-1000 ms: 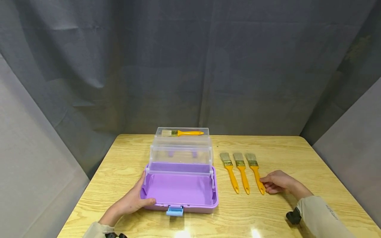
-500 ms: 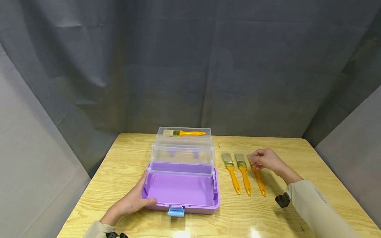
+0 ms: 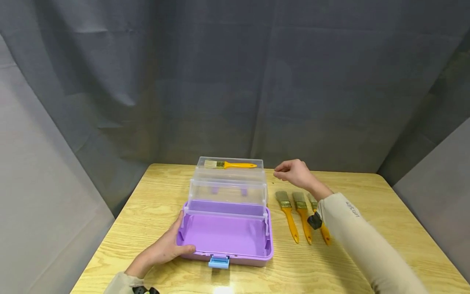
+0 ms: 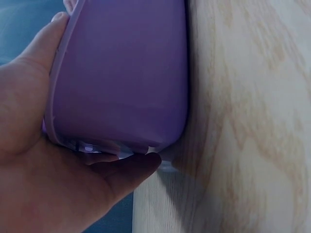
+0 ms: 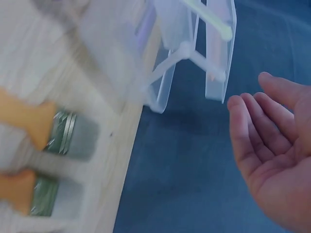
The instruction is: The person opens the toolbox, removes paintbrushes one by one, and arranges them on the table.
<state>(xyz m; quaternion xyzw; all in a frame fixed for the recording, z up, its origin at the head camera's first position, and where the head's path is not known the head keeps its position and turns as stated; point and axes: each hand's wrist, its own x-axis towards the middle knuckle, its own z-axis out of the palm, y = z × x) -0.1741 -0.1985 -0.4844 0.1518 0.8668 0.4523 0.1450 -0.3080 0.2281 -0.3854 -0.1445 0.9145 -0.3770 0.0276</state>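
A purple toolbox (image 3: pixel 223 234) stands with its clear tiers raised behind it. My left hand (image 3: pixel 167 247) holds its left front corner; in the left wrist view, the thumb lies along the rim and the fingers are against the side wall. On the clear top tier (image 3: pixel 209 174) lies one paintbrush (image 3: pixel 235 165) with a yellow handle. My right hand (image 3: pixel 296 174), fingers loosely bent and holding nothing, hovers right of that tier. Below it on the table are a left paintbrush (image 3: pixel 290 218), a middle paintbrush (image 3: pixel 304 218) and a right paintbrush (image 3: pixel 326 235), partly hidden by my right wrist.
A blue latch (image 3: pixel 219 262) hangs at the toolbox's front. Behind the wooden table (image 3: pixel 147 204) hangs a dark curtain (image 3: pixel 205 81). Pale panels flank both sides, including a left panel (image 3: pixel 44 183).
My right hand has travelled from the right paintbrush's handle, up past its bristles, then leftward toward the raised clear tiers. The left hand stays on the toolbox, and the brushes keep their places.
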